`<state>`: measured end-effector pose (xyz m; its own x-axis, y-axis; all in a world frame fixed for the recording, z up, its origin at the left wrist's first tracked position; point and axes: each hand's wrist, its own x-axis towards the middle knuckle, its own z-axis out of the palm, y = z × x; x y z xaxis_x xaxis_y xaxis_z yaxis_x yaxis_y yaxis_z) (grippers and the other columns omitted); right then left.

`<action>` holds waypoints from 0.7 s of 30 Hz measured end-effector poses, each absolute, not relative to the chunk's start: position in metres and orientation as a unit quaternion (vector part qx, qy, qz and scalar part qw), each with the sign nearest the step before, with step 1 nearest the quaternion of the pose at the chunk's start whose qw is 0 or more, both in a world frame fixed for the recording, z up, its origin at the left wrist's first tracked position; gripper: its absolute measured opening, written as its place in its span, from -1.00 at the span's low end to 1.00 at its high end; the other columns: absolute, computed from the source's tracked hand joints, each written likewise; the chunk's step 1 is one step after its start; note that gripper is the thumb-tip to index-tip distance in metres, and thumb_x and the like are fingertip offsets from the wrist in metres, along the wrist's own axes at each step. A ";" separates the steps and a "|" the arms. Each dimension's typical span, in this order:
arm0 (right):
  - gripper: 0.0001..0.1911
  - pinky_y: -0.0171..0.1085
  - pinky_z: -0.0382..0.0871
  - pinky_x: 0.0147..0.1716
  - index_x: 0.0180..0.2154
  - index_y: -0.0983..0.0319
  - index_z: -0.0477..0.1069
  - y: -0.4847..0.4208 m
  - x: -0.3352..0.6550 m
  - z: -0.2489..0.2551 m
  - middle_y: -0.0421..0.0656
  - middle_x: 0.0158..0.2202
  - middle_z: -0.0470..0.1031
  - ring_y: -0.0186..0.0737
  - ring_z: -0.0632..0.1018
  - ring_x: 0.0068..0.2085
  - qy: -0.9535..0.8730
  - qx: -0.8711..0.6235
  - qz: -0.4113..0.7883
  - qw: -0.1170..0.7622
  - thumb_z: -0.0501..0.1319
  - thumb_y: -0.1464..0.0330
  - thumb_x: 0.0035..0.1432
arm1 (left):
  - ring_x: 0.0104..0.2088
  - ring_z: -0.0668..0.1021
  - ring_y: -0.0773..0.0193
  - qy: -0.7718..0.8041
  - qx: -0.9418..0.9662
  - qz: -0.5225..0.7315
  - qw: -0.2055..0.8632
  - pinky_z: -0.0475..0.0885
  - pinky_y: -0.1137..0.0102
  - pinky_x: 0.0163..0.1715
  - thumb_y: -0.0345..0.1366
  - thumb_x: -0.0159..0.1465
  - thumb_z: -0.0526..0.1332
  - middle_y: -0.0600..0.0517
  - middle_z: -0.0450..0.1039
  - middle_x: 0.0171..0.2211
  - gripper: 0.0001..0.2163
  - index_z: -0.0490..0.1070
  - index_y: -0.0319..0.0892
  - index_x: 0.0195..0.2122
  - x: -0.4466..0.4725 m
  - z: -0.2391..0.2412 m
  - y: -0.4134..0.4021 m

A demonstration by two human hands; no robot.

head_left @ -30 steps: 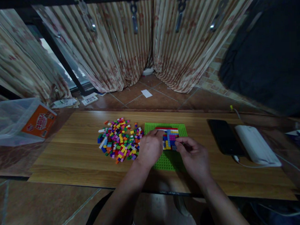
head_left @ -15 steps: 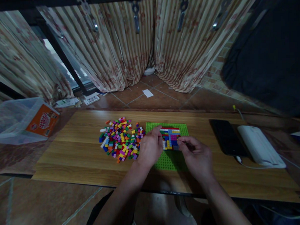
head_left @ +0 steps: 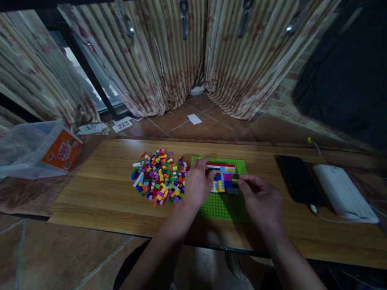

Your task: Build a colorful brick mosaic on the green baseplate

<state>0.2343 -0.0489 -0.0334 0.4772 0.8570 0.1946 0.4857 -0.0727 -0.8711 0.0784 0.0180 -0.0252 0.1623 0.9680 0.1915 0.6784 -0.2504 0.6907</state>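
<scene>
A rectangle of multicoloured toy bricks point(head_left: 226, 176) sits on the upper part of a green studded baseplate point(head_left: 221, 206). My left hand point(head_left: 197, 183) rests over the left side of the bricks, thumb and fingers apart, hiding that edge. At the right edge of the rectangle, my right hand point(head_left: 262, 198) has thumb and forefinger pinched together. Whatever lies between those fingertips is too small and dark to name. Left of my left hand spreads a pile of loose toy bricks point(head_left: 159, 176) in many colours.
The wooden table point(head_left: 96, 195) carries a black phone point(head_left: 298, 179) and a white power bank point(head_left: 343, 192) with a cable on the right. A clear plastic box point(head_left: 25, 151) with an orange label stands at the far left. Striped curtains point(head_left: 165, 61) hang beyond the table.
The whole view has shifted slightly, so things appear farther right. My right fingertips have moved a little outward, showing more of the rectangle's right edge. My left hand stays over the left side.
</scene>
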 end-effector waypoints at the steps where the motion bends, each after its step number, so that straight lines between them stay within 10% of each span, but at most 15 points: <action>1: -0.71 -0.10 0.45 -0.23 -0.27 0.23 0.54 -0.048 0.236 -0.035 -0.05 -0.28 0.59 -0.10 0.58 -0.30 -0.480 -0.712 0.189 0.477 0.23 0.16 0.12 | -0.18 0.54 0.19 0.565 0.728 0.311 0.232 0.46 0.28 -0.08 -0.38 0.25 0.25 -0.07 0.47 -0.17 -0.68 0.39 -0.23 0.04 0.078 -0.025 0.018; 21: -0.63 0.14 0.34 0.00 0.03 0.13 0.51 -0.053 0.211 -0.050 0.07 0.19 0.28 0.14 0.36 0.11 -0.700 -0.654 -0.030 0.286 0.07 0.20 0.32 | -0.12 0.55 0.21 0.516 0.715 0.388 0.268 0.48 0.28 -0.03 -0.40 0.29 0.19 -0.07 0.49 -0.13 -0.75 0.41 -0.20 0.01 0.078 -0.038 0.017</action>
